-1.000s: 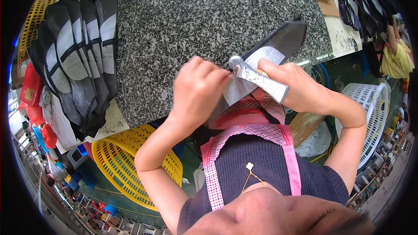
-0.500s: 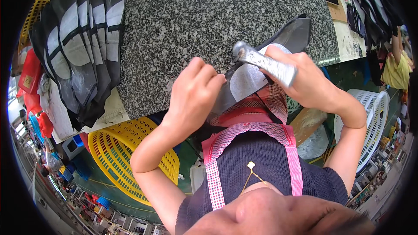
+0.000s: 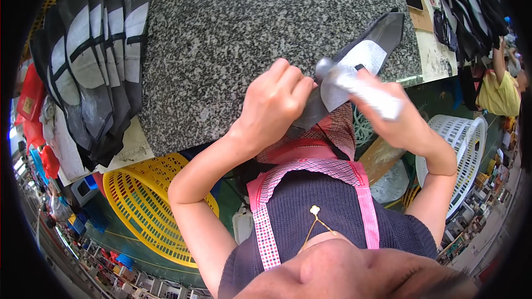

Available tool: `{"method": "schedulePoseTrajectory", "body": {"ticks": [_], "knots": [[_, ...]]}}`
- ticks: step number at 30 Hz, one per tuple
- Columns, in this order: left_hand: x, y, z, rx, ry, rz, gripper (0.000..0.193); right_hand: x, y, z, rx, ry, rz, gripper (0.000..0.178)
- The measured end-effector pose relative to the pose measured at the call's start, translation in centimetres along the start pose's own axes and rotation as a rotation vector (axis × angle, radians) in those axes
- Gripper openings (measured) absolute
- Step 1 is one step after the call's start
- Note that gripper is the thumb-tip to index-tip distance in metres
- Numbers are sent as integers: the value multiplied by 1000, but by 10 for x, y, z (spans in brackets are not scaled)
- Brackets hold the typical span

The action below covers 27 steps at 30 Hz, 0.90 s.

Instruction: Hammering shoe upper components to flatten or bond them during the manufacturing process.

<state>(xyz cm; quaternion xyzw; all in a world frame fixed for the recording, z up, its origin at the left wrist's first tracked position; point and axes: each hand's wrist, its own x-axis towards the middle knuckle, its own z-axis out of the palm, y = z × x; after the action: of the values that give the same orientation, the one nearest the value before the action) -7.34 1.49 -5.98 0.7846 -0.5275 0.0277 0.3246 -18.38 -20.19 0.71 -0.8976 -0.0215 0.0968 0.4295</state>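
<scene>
A dark grey flat piece with a white patch [image 3: 367, 55] lies slantwise across the near edge of the speckled stone slab [image 3: 221, 39]. Bent fingers of my left hand [image 3: 277, 97] close on the piece's left part; the fingertips are mostly hidden behind the hand. In my right hand [image 3: 396, 119] is a metal hammer [image 3: 371, 93], smeared by motion, its round face low over the piece near my left fingertips. Whether the face touches the piece I cannot tell. My right fist hides the hammer's handle.
Several similar grey and white pieces [image 3: 91, 66] lie overlapped at the slab's left. A yellow basket [image 3: 144, 210] stands below left, a white basket [image 3: 474, 155] below right. More dark pieces [image 3: 471, 11] hang at far right, near a person in a yellow top [image 3: 499, 91].
My left hand has shifted right along the piece. The hammer has tilted and moved a little right, its face now closer to my left fingertips. The whole view has shifted slightly.
</scene>
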Motion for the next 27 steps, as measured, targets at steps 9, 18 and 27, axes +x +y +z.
{"method": "schedulePoseTrajectory", "body": {"ticks": [9, 18, 27], "knots": [[4, 5, -14, 121, -99, 60, 17, 1, 2, -10, 69, 154, -116, 25], [-4, -2, -16, 104, -93, 92, 14, 19, 6, -10, -73, -18, -43, 18], [-16, -7, -25, 60, -90, 32, 16, 23, 6, -1, 11, -55, 42, 16]]}}
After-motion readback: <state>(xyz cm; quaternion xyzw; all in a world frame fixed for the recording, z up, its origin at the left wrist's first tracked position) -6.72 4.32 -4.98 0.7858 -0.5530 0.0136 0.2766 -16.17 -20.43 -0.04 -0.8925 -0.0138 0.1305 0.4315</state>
